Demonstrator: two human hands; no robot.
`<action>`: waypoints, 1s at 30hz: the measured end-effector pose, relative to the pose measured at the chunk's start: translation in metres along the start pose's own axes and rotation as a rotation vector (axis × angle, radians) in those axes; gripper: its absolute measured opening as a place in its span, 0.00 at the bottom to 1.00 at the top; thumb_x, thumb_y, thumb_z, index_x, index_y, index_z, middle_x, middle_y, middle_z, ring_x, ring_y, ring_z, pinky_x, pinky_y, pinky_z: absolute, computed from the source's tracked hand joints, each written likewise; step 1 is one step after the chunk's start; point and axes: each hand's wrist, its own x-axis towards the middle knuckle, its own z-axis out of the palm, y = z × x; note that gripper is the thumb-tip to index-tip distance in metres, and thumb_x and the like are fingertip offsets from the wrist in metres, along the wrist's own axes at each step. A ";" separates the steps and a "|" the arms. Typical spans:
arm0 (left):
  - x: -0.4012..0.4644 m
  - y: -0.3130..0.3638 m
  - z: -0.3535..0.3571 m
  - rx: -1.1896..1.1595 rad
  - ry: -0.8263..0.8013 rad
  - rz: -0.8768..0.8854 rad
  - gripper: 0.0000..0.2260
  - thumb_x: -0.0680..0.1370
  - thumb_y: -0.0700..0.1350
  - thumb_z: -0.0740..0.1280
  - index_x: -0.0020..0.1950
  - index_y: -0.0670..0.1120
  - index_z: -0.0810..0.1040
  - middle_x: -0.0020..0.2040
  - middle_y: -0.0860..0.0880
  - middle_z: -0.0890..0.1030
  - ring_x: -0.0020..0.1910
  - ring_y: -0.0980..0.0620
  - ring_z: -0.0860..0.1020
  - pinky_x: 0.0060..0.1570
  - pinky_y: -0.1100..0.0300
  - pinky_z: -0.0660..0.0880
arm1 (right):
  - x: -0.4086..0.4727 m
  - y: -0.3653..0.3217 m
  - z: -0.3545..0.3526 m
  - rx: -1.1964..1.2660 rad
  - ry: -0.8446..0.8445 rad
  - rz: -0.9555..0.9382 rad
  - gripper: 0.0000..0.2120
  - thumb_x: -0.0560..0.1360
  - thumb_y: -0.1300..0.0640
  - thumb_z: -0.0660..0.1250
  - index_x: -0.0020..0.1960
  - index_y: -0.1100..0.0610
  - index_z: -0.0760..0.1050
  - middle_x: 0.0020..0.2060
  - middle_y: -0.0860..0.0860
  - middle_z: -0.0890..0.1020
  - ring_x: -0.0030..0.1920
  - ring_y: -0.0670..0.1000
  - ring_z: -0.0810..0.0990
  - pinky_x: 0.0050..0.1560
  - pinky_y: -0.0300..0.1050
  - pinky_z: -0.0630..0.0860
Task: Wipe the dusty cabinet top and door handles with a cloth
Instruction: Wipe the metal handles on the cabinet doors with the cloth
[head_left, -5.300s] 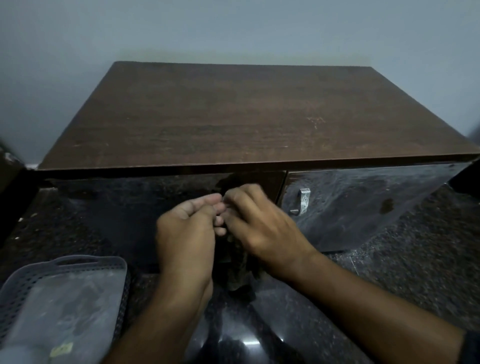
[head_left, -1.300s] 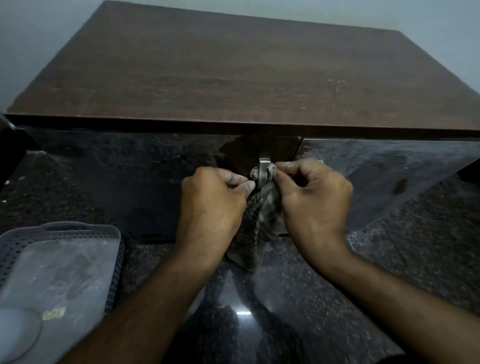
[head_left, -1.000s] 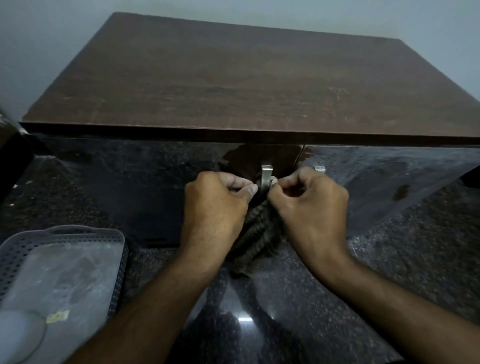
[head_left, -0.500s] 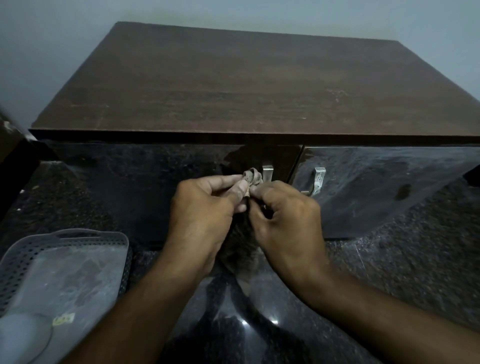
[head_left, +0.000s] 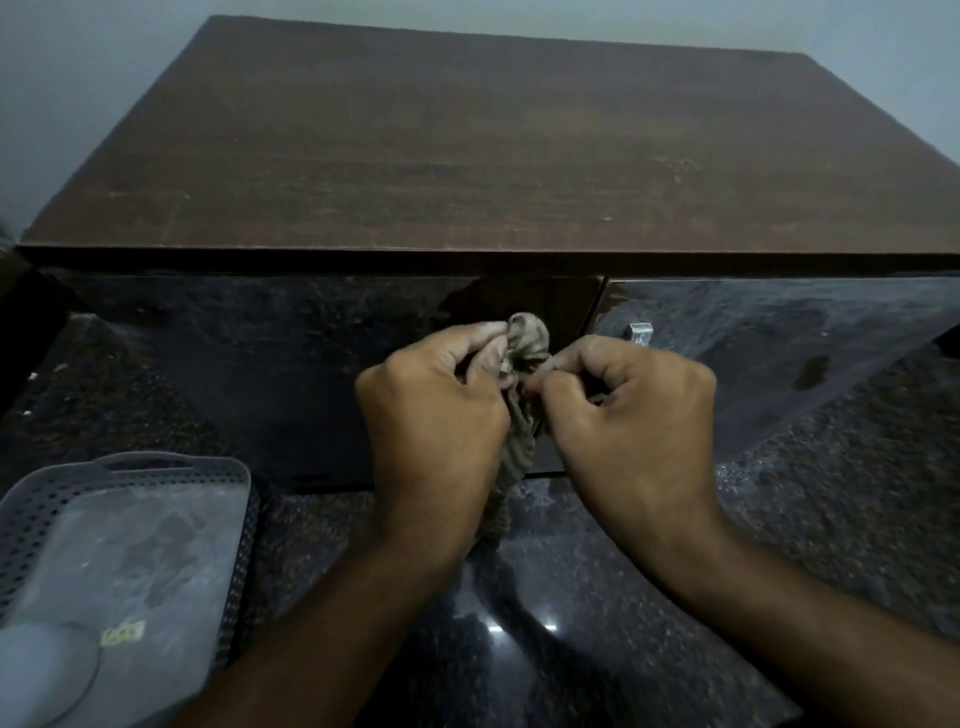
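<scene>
Now my left hand (head_left: 436, 415) and right hand (head_left: 628, 421) both pinch the bunched cloth (head_left: 524, 374) against the cabinet (head_left: 467, 156) front, just left of its bare handle (head_left: 640, 333).

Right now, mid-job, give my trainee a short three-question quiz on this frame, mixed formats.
1. True or false: the right door handle is covered by the cloth.
2. Multiple choice: where is the cloth bunched? A) flat on the cabinet top B) between both hands at the left door's front C) inside the perforated tray
3. Fill in: the left hand and right hand each ____ the cloth.

Key: 1 false, that handle is bare and untouched; 2 B; 3 pinch.
</scene>
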 end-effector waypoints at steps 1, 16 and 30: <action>-0.001 -0.004 0.001 -0.001 -0.051 -0.063 0.07 0.75 0.40 0.73 0.51 0.47 0.86 0.39 0.61 0.83 0.40 0.66 0.82 0.38 0.77 0.75 | 0.002 0.002 -0.001 -0.030 -0.020 0.027 0.12 0.72 0.66 0.67 0.32 0.56 0.81 0.25 0.47 0.81 0.26 0.48 0.78 0.22 0.35 0.71; 0.002 -0.016 0.008 0.030 -0.221 -0.567 0.05 0.74 0.41 0.74 0.46 0.51 0.86 0.37 0.55 0.84 0.33 0.62 0.81 0.24 0.76 0.69 | -0.013 0.044 0.043 0.061 -0.317 0.382 0.09 0.72 0.59 0.76 0.35 0.59 0.81 0.31 0.49 0.83 0.32 0.45 0.81 0.31 0.41 0.75; 0.000 0.011 -0.008 -0.017 -0.106 -0.198 0.05 0.76 0.46 0.73 0.50 0.51 0.86 0.37 0.63 0.81 0.41 0.76 0.77 0.35 0.81 0.69 | -0.007 0.021 0.013 0.109 -0.002 0.228 0.06 0.76 0.63 0.69 0.44 0.56 0.84 0.32 0.46 0.84 0.31 0.44 0.82 0.33 0.41 0.80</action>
